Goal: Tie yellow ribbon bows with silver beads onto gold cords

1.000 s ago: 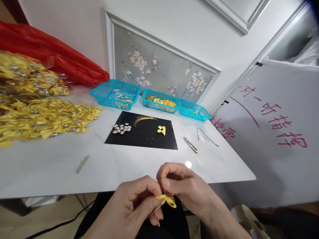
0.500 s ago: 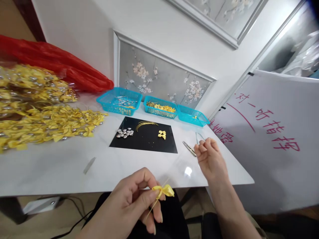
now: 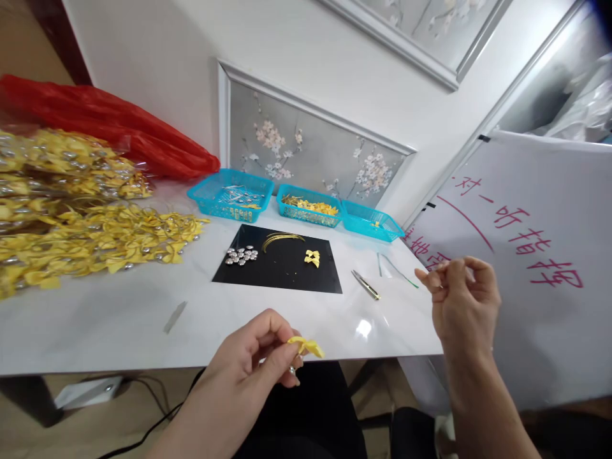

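In the head view, my left hand (image 3: 253, 376) pinches a yellow ribbon bow (image 3: 310, 347) between thumb and fingers, just over the table's front edge. A small silver bead (image 3: 292, 370) shows below the bow, against my fingers. My right hand (image 3: 466, 306) is raised at the table's right side with thumb and fingers drawn together. Whatever it pinches, if anything, is too fine to make out. Between the hands lie thread snips (image 3: 366, 285), with a thin green strand (image 3: 404, 275) beyond them.
A black mat (image 3: 272, 271) carries silver beads (image 3: 241, 255), gold wires (image 3: 282, 237) and yellow bows (image 3: 312, 257). Blue baskets (image 3: 203, 203) line the back. Finished-looking yellow bow strands (image 3: 95, 245) and a red bag (image 3: 143, 143) fill the left. A whiteboard (image 3: 535, 344) stands right.
My right hand has moved to the right and away from the snips, uncovering the green strand. My left hand has risen slightly and turned the bow; a silver bead now shows below it.
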Demonstrator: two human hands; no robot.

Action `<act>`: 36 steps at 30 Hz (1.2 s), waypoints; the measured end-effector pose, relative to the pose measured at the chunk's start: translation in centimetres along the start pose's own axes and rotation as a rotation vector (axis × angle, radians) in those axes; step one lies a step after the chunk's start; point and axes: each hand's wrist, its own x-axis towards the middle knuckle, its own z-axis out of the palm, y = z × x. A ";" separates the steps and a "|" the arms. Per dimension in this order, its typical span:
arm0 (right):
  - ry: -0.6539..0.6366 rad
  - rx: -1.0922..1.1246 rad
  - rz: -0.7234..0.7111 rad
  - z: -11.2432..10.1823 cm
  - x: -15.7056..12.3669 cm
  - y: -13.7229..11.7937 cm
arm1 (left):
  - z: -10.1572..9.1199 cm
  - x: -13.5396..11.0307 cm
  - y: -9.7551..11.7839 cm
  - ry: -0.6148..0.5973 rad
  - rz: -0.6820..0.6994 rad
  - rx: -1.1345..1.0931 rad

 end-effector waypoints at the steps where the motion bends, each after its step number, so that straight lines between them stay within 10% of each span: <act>1: 0.007 -0.023 -0.034 0.0 0.0 -0.1 | 0.0 0.0 0.0 -0.005 -0.001 -0.002; 28: 0.108 -0.301 -0.129 -3.4 2.4 3.2 | 0.4 -0.5 0.7 0.051 0.106 0.093; 36: -0.470 -0.345 0.189 0.5 -8.7 -2.9 | 0.9 -0.6 1.1 0.164 0.125 0.069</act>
